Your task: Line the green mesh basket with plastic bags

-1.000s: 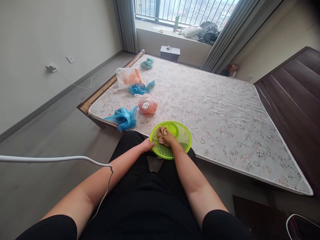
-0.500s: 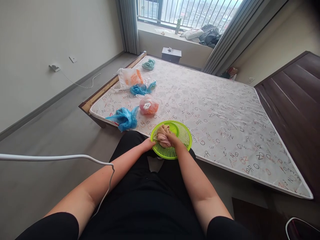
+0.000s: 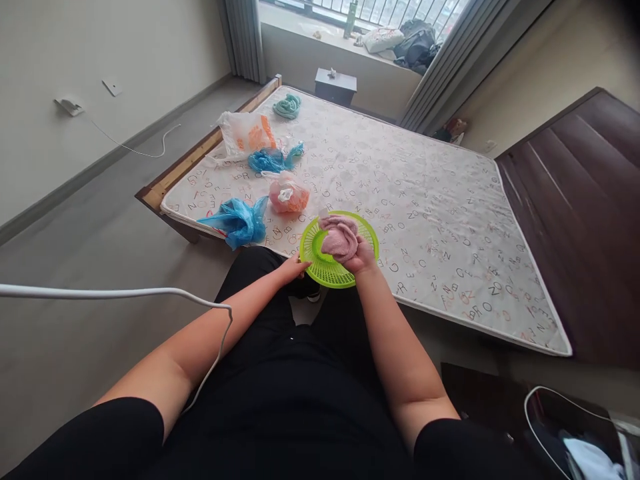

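A lime-green plastic basket [image 3: 330, 275] with a slotted wall is tilted toward me above my knees, at the mattress edge. My left hand [image 3: 295, 267] grips its left rim, thumb on the inner side. Over the basket's inside, my right hand [image 3: 363, 257] is closed on a crumpled pink cloth [image 3: 341, 239], which looks like a small towel. The cloth covers part of the basket's bottom. Nearest beyond the basket is a tied pink-and-white plastic bag [image 3: 290, 195], with a blue plastic bag [image 3: 243, 221] to its left.
The lettered mattress [image 3: 410, 220] spreads ahead. Farther back lie another blue bag [image 3: 273, 160], a white-and-orange bag [image 3: 247, 135] and a teal cloth [image 3: 287, 107]. A white cable [image 3: 125, 293] crosses my left arm. A brown headboard [image 3: 565, 220] stands at right.
My right hand has turned and lifted the cloth, whose pink side now faces up. The basket's bottom shows more. The left hand still holds the rim, and the view has tipped downward.
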Available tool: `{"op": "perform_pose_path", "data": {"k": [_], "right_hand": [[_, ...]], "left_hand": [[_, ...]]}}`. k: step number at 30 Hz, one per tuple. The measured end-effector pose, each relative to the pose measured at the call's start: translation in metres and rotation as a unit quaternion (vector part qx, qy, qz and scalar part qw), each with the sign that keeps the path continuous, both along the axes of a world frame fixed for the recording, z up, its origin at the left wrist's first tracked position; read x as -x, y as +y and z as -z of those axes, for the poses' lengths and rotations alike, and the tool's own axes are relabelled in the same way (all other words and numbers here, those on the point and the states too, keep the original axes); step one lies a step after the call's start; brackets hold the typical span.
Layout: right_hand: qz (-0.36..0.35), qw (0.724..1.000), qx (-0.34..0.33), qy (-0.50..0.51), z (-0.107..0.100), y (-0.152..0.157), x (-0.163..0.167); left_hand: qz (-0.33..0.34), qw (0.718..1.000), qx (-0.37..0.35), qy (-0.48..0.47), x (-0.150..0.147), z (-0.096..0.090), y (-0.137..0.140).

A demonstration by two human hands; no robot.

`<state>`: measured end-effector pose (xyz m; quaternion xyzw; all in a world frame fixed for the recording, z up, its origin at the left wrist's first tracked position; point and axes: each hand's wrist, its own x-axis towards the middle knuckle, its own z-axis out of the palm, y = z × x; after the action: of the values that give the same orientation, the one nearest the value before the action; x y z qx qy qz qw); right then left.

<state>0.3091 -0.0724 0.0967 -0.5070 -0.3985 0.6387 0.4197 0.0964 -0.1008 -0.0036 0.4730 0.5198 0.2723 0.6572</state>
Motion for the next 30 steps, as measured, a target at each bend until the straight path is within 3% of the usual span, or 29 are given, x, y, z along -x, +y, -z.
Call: {"op": "perform_pose_path", "data": {"k": [10,15,19,25,28,30], "right_hand": [[0.048,0.997,-0.063,0.008,-0.001,0.02,-0.008],[0.069,0.995,-0.07,0.004,-0.014,0.014,-0.001],[0.084,0.986,-0.109,0.092,-0.03,0.008,0.006],[0.152,0.954,-0.075,0.246,-0.043,0.01,0.007],[0.162,0.943,-0.097,0.274,-0.054,0.009,0.009],[0.149,0.952,-0.093,0.249,-0.063,0.007,0.01]], "left_hand": [[0.056,0.997,0.042,0.037,0.005,0.007,0.006],[0.079,0.994,0.034,0.061,0.004,0.011,0.005],[0.11,0.991,-0.027,0.068,0.004,0.014,0.004],[0.097,0.989,-0.077,0.083,0.007,0.013,0.005],[0.096,0.989,-0.073,0.084,0.008,0.01,0.005],[0.099,0.989,-0.072,0.086,0.008,0.009,0.004]]}}
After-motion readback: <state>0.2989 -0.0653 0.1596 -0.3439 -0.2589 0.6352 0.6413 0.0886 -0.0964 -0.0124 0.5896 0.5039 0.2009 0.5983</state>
